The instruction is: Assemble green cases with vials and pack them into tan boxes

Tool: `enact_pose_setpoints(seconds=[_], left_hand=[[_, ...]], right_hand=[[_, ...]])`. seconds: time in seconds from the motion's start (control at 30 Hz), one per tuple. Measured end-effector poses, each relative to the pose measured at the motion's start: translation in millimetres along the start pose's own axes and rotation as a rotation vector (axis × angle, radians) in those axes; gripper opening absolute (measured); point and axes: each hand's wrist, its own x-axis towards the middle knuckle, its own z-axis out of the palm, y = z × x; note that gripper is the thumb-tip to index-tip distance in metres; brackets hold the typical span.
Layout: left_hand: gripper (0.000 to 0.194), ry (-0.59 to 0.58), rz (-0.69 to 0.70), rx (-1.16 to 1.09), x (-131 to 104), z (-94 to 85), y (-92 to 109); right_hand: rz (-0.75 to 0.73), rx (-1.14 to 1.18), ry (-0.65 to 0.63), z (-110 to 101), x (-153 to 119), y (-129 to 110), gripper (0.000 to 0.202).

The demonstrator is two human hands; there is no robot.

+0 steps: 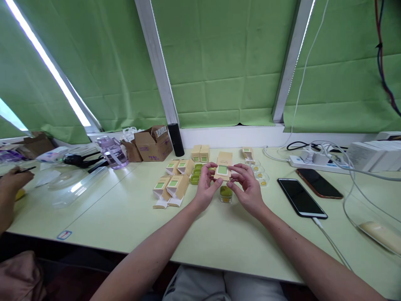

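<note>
Between my two hands is a small tan box with a green square on its face. My left hand grips its left side and my right hand its right side. Just below the box, a small clear container with green and yellow contents stands on the table. Several tan boxes with open white flaps lie left of my hands. Green containers are beside my left hand, partly hidden by it. Clear cups with yellow contents sit right of my right hand.
Two phones, a power strip, cables and a mouse lie at right. Behind stand a black cylinder, a cardboard box and a purple bottle. Another person's hand is at far left.
</note>
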Motion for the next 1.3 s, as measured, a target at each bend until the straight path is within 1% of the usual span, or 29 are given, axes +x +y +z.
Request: enact_pose_setpoints(seconds=[0.27, 0.6, 0.83, 1.0, 1.2, 1.3], left_hand=[[0.058, 0.007, 0.024, 0.051, 1.4, -0.6, -5.9], [0.054, 0.062, 0.04, 0.124, 3.7, -1.9, -13.3], [0.052, 0.085, 0.021, 0.153, 6.2, -3.6, -17.5], [0.049, 0.09, 0.045, 0.182, 5.5, -3.4, -15.3], [0.041, 0.091, 0.13, 0.294, 2.7, -1.9, -6.8], [0.038, 0.079, 0.144, 0.273, 3.8, -1.3, -5.6]], right_hand=[[-0.002, -0.02, 0.036, -0.5, 0.3, 2.1, 0.034], [0.013, -0.008, 0.038, -1.0, 0.4, 4.6, 0.029], [0.02, 0.005, 0.037, -2.1, 1.4, 6.6, 0.026], [0.025, 0.032, 0.018, -2.3, 1.3, 6.5, 0.027], [0.025, 0.044, 0.011, -0.9, 1.3, 4.6, 0.031], [0.02, 0.041, 0.012, -1.0, 1.0, 4.7, 0.031]])
